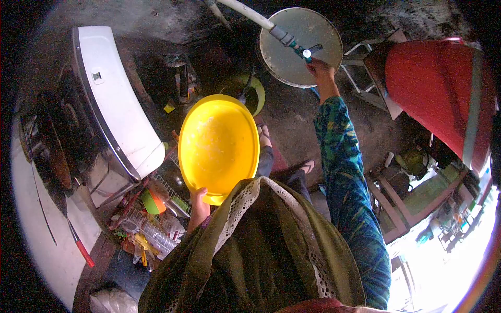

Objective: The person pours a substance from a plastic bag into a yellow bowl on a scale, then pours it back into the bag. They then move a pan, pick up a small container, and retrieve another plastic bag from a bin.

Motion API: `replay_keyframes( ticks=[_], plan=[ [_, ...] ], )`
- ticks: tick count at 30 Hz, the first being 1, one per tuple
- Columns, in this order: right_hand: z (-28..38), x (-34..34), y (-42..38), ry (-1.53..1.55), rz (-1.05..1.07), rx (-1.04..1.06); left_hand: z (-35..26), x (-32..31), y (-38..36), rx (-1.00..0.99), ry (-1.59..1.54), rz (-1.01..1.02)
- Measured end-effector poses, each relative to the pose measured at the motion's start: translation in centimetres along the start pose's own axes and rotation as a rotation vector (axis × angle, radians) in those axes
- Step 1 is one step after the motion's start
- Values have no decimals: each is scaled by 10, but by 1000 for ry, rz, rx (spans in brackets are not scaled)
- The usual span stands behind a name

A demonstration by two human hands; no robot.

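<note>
My left hand (199, 206) grips the near rim of a yellow plastic basin (219, 143). The basin is tilted so its bare inside faces up at me. My thumb lies over the rim, and the other fingers are hidden beneath it. At the far end of my outstretched right arm, my right hand (320, 70) is closed around the tap (307, 53) at the end of a pale pipe (248, 11). No water stream can be made out. Under the tap is a round, greyish metal lid or drum top (282, 65).
A green tub (255, 96) stands on the floor behind the basin. At left are a white appliance-like panel (117, 94), hanging pans (57, 151) and a rack of dishes (156, 208). A red cover (433, 88) hangs at right above a wooden frame (396, 206).
</note>
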State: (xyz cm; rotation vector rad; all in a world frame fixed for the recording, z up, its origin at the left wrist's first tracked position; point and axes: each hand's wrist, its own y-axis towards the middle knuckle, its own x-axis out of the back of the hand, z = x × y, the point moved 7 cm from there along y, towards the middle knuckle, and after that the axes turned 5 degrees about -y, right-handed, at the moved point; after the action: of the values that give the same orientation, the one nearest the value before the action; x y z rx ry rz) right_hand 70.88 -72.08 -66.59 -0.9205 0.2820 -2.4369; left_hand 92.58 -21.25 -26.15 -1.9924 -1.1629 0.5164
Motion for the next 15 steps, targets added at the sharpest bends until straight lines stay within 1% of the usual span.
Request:
replay_keyframes(
  ticks=[1, 3, 4, 6, 7, 9, 10, 11, 12, 13, 15],
  plan=[
    [23, 10, -5, -1, -1, 1, -1, -2, -1, 0, -1, 1],
    [71, 62, -42, -14, -238, -597, -11, -5, -1, -81, 232, -13],
    [85, 70, -48, -12, -239, -593, -10, -4, -1, -85, 231, -13],
    [105, 74, -60, 247, -211, -625, 11, 2, 0, 70, -359, -26],
    [124, 78, -65, 249, -209, -619, 16, 7, 2, 65, -363, -27],
    [188, 92, -71, 97, -359, -394, 34, 17, 5, 223, -431, -54],
    [209, 93, -72, -22, -364, -355, 27, 13, 3, 213, -434, -61],
    [218, 90, -70, -14, -356, -348, 10, 6, 3, 77, -211, -2],
    [226, 86, -66, -144, -307, -300, -7, -5, 0, -58, 14, 54],
    [231, 82, -61, -273, -260, -250, -16, -12, -1, -67, 13, 43],
    [232, 78, -53, -206, -256, -234, -16, -21, -2, 76, -338, -13]
  ],
)
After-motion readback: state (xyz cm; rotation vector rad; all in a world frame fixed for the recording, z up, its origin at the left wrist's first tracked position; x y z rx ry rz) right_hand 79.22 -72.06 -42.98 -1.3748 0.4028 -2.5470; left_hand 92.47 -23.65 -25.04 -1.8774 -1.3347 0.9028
